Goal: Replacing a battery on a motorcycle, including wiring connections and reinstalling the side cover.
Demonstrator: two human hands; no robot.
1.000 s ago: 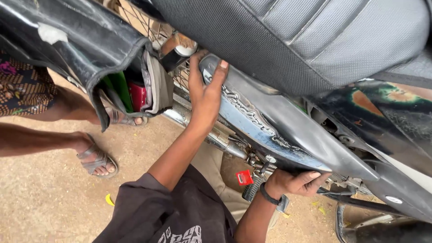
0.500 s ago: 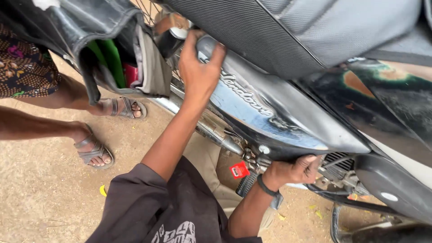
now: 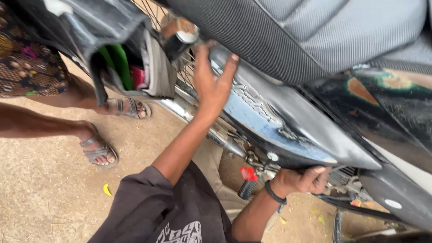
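Observation:
A dark glossy side cover lies along a motorcycle, under its grey seat. My left hand reaches up to the cover's rear tip, thumb on its outer face and fingers spread behind it. My right hand, with a dark wristband, curls around the cover's lower edge near the engine. A red part and a black ribbed footpeg sit just left of that hand.
Another person's legs and sandalled feet stand at the left on the sandy ground. A black bag with green and red items hangs by the spoked wheel. A chrome exhaust pipe runs below my left arm.
My left hand has stayed on the cover's rear tip and my right hand on its lower edge. The view has shifted left and closer. The nearer sandalled foot has stepped slightly.

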